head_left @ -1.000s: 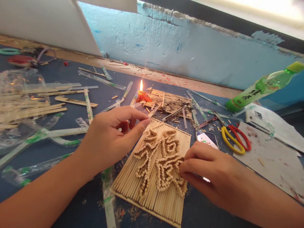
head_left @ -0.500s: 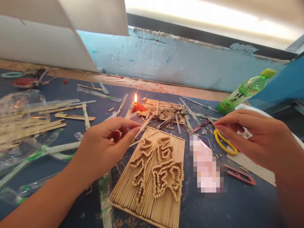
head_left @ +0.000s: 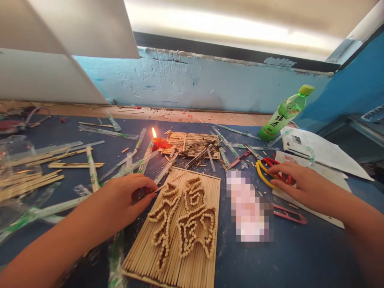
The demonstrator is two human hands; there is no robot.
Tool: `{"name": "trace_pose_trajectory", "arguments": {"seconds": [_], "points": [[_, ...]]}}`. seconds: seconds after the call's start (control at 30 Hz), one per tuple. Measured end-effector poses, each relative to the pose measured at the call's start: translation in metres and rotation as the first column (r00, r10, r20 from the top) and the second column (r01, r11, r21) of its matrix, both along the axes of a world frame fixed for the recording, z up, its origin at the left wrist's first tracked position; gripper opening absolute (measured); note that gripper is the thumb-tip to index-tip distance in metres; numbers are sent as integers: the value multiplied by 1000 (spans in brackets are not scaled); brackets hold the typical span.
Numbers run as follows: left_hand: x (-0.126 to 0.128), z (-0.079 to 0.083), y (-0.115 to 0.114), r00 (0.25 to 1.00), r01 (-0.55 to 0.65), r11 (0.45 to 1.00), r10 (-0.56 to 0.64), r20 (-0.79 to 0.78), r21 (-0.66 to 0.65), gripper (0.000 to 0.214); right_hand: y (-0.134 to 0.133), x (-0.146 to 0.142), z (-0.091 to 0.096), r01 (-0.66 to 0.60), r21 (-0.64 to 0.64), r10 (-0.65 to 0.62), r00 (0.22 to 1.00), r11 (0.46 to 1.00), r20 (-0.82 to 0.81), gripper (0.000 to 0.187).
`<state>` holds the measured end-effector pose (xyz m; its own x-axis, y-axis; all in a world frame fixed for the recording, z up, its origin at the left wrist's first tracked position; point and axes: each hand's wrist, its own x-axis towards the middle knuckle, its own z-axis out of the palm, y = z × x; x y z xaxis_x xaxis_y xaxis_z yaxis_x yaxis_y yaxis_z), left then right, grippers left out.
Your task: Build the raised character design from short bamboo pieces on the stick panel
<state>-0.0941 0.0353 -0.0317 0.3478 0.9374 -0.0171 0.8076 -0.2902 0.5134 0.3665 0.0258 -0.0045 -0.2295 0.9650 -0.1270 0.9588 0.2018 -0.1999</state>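
Observation:
My left hand pinches a thin wooden stick between thumb and forefinger; the stick's far end lies over the top left of a stick panel. Raised on that panel is a Chinese character built from short stick pieces. Over at the right, my right hand is at the red and yellow handles of pliers, thumb and forefinger apart around the yellow one. The pliers' metal jaws point away to the left.
A lit orange candle burns beside a smaller, charred stick panel with tweezers. Several plastic wrappers and sticks litter the left. A green bottle, papers, a pink cutter and a pixelated object are at right.
The view has shifted. My right hand has lowered to the pliers' handles and its pinched fingers have parted. My left hand has moved down with the stick, beside the panel's upper left edge.

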Motion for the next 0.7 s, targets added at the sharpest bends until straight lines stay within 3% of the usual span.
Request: {"name": "trace_pose_trajectory", "arguments": {"seconds": [0.1, 0.2, 0.37, 0.5, 0.7], "points": [[0, 4, 4, 998, -14, 997, 9, -64, -80, 19, 1, 2, -9, -4, -7, 4, 1000, 1000, -1, 39], [-3, 7, 7, 994, -98, 988, 91, -63, -119, 20, 4, 3, -13, 45, 49, -43, 998, 998, -36, 39], [-11, 13, 9, 964, -138, 967, 181, 196, -215, 25, 18, 0, -17, 194, 93, -194, 981, 977, -11, 32], [-10, 18, 9, 855, -138, 960, 240, 461, -243, 18, 30, -4, -23, 276, 70, -279, 960, 958, 25, 37], [0, 32, 5, 742, -160, 961, 267, 615, -224, 13, 38, 1, -31, 411, 56, -412, 911, 910, -2, 45]]}}
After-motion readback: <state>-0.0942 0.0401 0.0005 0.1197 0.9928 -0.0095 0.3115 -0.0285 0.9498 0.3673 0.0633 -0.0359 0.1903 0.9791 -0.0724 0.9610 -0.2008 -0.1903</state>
